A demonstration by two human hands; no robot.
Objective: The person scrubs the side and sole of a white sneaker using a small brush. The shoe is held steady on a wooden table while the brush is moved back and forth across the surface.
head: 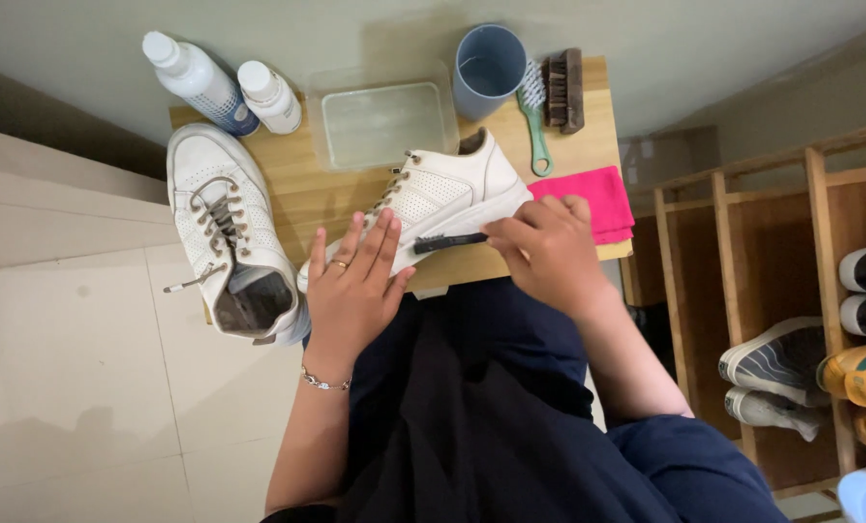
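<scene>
Centrally, a white sneaker [442, 199] lies tilted on its side on the small wooden table [307, 199]; the left hand [355, 281] presses flat, fingers spread, on its toe; the right hand [547, 254] pinches a small dark brush [449, 242] against its sole edge; a pink cloth [602, 199] lies just right of the sneaker.

We look down on a small wooden surface [297, 199] of pale, grained boards, set against a plain grey-green wall [375, 29]. To our left the floor [75, 368] is laid with large cream tiles with thin joints, evenly lit, with soft shadows. To our right stands an open wooden shoe rack [733, 261] of light slats, its shelves holding several pairs of shoes [820, 368].
</scene>
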